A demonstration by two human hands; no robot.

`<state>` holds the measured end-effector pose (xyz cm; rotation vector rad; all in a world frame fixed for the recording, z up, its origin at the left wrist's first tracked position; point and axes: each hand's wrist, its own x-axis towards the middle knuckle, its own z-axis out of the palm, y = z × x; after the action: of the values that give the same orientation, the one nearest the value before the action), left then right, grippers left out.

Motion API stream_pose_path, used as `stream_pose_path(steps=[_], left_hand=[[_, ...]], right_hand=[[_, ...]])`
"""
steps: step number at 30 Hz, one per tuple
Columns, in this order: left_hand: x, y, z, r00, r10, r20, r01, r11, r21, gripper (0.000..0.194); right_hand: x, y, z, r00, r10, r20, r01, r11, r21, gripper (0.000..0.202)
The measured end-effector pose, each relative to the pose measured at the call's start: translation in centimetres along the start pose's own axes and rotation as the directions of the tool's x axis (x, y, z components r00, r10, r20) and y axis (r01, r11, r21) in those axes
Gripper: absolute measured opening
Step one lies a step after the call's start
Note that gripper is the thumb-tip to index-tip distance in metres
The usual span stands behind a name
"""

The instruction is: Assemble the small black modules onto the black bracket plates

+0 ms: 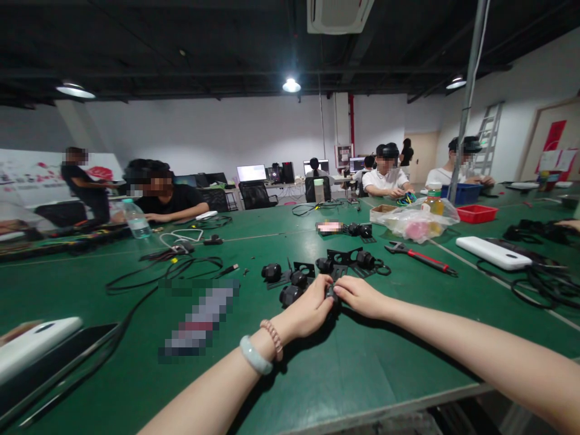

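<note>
Over the green table (389,368), both hands' (312,305) (362,296) grip closes on what seems a black fitting (332,292).

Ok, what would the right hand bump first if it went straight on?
The right hand would likely bump the small black part, then the left hand, though depth is hard to tell.

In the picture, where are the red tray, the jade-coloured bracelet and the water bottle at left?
red tray (477,220): head view, on its front wall
jade-coloured bracelet (255,356): head view, on its band
water bottle (137,222): head view, on its body
</note>
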<state>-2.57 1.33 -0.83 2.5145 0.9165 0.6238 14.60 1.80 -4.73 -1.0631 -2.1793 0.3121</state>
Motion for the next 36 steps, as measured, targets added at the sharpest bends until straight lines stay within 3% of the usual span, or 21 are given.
stream_pose_path(steps=[10,18,24,29,36], left_hand=[[0.0,0.0,0.1,1.000,0.011,-0.003,-0.011,1.000,0.009,0.027],[0.0,0.1,0.0,1.000,-0.004,0.004,0.004,1.000,-0.010,0.027],[0.0,0.4,-0.1,1.000,-0.014,0.006,0.014,1.000,-0.020,0.029],[-0.1,0.6,-0.2,1.000,-0.017,0.012,0.018,1.000,-0.019,0.028],[-0.1,0.5,-0.2,1.000,-0.017,0.011,0.017,1.000,-0.024,0.027]], right_hand=[[0.4,0.2,0.7,0.997,0.077,-0.018,-0.076,0.996,0.045,0.039],[0.3,-0.3,0.5,0.992,0.115,-0.053,-0.110,0.990,0.087,0.034],[-0.7,-0.8,-1.2,0.999,-0.002,-0.044,0.010,0.984,0.177,0.020],[-1.4,-1.1,-1.7,0.996,-0.079,-0.035,0.083,0.985,0.152,0.041],[-1.2,-0.9,-1.2,0.995,-0.090,-0.037,0.095,0.981,0.170,0.034]])
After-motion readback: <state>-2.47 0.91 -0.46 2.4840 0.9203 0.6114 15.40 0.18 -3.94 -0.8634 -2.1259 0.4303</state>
